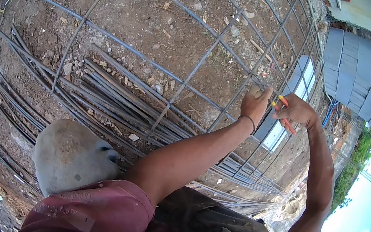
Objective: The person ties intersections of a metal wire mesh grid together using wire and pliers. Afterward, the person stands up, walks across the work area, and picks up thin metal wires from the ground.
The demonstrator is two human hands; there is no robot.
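My right hand (296, 110) is closed around pliers with red and yellow handles (289, 126). Their jaws are not clear to see. Close beside them, my left hand (254, 103), with a dark band on the wrist, has its fingers closed at a crossing of the steel bar grid (216, 36). What it pinches is too small to make out; thin wire-like lines show just above the fingers. The grid of tied rebar stretches across the view above the ground, and both hands are at its right part.
Loose rebar (116, 101) lies in bundles on the stony soil under the grid. A long panel, white and grey (285, 116), lies beyond my hands. My knee (71, 154) in pale, dirty cloth is at lower left. Grey roofing sheets (355, 69) stand at upper right.
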